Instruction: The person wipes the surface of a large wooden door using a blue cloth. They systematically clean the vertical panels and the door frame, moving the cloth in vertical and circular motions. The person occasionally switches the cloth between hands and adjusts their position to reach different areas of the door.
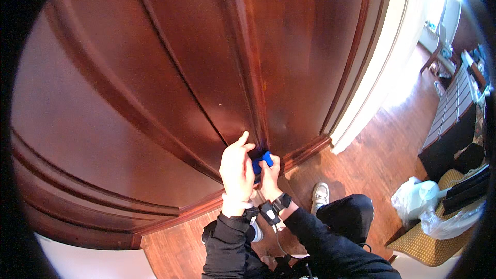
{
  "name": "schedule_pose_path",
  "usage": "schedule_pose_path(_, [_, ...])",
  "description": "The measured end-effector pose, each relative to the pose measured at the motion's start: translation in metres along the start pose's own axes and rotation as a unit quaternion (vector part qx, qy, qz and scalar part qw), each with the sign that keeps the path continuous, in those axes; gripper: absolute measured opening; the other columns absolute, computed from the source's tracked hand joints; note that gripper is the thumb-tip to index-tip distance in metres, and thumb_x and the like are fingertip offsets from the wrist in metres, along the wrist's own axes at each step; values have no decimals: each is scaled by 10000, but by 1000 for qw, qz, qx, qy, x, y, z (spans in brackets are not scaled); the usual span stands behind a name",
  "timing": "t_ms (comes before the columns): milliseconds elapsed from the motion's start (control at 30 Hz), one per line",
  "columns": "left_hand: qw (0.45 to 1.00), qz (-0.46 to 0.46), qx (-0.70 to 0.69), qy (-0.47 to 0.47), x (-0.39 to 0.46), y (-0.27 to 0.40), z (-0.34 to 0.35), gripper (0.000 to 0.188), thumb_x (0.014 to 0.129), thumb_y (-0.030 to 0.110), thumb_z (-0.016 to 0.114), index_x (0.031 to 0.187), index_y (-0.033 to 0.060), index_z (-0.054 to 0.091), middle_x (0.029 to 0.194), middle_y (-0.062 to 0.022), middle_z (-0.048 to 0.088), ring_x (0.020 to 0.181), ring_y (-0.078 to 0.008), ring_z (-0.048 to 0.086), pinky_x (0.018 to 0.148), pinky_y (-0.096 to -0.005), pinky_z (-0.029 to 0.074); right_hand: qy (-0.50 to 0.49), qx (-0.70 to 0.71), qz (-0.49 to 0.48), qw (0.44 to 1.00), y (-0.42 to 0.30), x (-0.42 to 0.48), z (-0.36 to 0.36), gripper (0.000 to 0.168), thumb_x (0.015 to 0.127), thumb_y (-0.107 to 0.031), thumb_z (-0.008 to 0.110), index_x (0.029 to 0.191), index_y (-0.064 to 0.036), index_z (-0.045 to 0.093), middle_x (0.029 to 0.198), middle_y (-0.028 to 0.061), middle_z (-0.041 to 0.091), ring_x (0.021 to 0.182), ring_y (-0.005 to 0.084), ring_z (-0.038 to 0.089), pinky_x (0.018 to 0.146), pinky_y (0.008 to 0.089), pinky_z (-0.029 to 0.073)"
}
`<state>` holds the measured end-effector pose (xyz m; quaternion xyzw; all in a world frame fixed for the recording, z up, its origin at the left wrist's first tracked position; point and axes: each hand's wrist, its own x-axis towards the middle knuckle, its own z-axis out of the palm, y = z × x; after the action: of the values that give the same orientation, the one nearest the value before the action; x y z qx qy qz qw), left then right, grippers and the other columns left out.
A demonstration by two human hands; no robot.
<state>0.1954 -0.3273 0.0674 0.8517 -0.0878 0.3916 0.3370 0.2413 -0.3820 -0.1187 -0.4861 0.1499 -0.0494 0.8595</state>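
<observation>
Low down at a dark reddish wooden cabinet door [217,66], my right hand [270,174] grips a blue cloth [266,159] against the vertical moulding near its bottom edge. Just left of it, my left hand [237,170] is raised with the index finger extended towards the wood; its palm side and whatever lies behind it are hidden. Part of the blue cloth shows between the two hands. A black strapped device [268,212] with a cable sits at my right wrist, and a pale band circles my left wrist.
Wooden flooring [341,166] runs below the door. A white door frame [372,77] stands to the right. Further right are a low dark cabinet with a striped top [451,104], a woven yellow-brown seat [434,244] and a plastic bag [405,199]. My shoe [321,195] is near the door base.
</observation>
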Motion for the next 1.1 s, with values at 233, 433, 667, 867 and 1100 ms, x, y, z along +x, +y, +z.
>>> schedule_pose_path(233, [979, -120, -122, 111, -3, 2, -20, 199, 938, -61, 470, 1025, -11, 641, 1167, -152, 690, 1082, -237, 656, 955, -337, 484, -126, -247, -467, 840, -212, -35, 92, 435, 818, -29, 658, 1245, -24, 579, 1154, 229, 533, 1054, 402, 556, 944, 429, 449])
schedule_pose_path(433, [968, -134, -153, 144, -8, 0, -27, 204, 937, -62, 443, 1016, -16, 625, 1165, -149, 688, 1104, -259, 653, 963, -349, 492, -105, -328, -657, 671, -242, -35, 121, 540, 796, -2, 637, 1324, -100, 579, 1091, 219, 492, 969, 404, 499, 858, 488, 436])
schedule_pose_path(667, [960, -122, -147, 203, -8, -2, -22, 181, 932, -66, 456, 981, -3, 618, 1128, -139, 682, 1036, -249, 658, 908, -344, 522, -283, -493, -610, 552, -148, 3, 5, 537, 754, 34, 637, 1275, -96, 615, 1103, 195, 528, 1028, 379, 542, 899, 464, 471])
schedule_pose_path(867, [963, -122, -146, 192, -12, -6, -23, 234, 885, -99, 449, 1004, -3, 626, 1138, -144, 660, 1047, -286, 646, 899, -353, 516, -168, -376, -684, 602, -247, -34, 111, 576, 734, -11, 690, 1296, -107, 601, 1095, 209, 486, 996, 392, 500, 862, 488, 445])
schedule_pose_path(1100, [966, -121, -142, 180, -12, -4, -19, 227, 878, -85, 458, 1003, -1, 628, 1115, -148, 656, 1043, -307, 641, 903, -364, 506, -144, -424, -711, 543, -212, -15, 86, 500, 702, -53, 725, 1194, -90, 650, 1087, 199, 487, 981, 387, 508, 834, 475, 458])
